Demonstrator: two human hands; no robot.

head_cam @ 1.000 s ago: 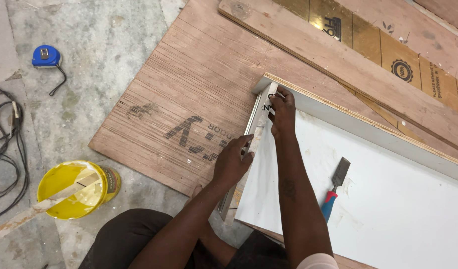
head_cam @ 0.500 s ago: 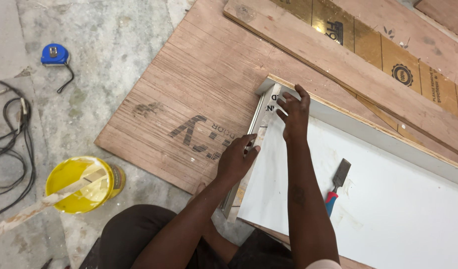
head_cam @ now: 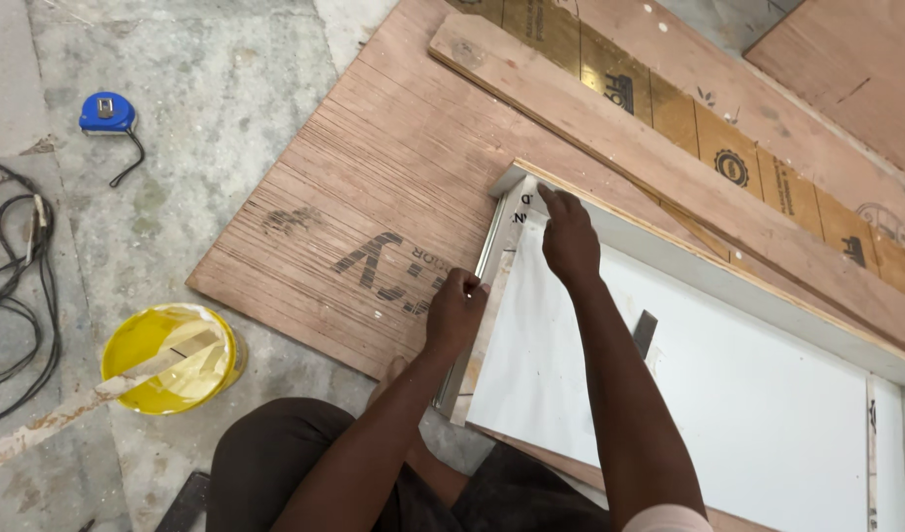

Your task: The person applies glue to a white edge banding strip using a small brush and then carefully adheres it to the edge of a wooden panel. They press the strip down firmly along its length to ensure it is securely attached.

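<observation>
**Both hands on edge strip at panel corner**

Yellow bucket [head_cam: 172, 357] on concrete floor [head_cam: 206, 108], lower left; pale paste inside, a wooden stick [head_cam: 98, 392] resting across it and sticking out over the rim. Plywood sheet [head_cam: 374, 187] carries a dark stencilled mark near its lower edge; a yellow-brown printed board [head_cam: 758, 167] with round black emblems lies at top right, under a bare plank [head_cam: 610, 128]. Edge strip [head_cam: 492, 266] runs along the left side of the white panel [head_cam: 748, 414]. Left hand [head_cam: 455, 313] clenched around the strip mid-length. Right hand [head_cam: 569, 239] flat, fingers pressing the strip's upper end at the corner. Blue tape measure [head_cam: 108, 112] and black cables [head_cam: 19, 286] far left, well apart. Right forearm hides part of a scraper [head_cam: 646, 333] on the panel.
</observation>
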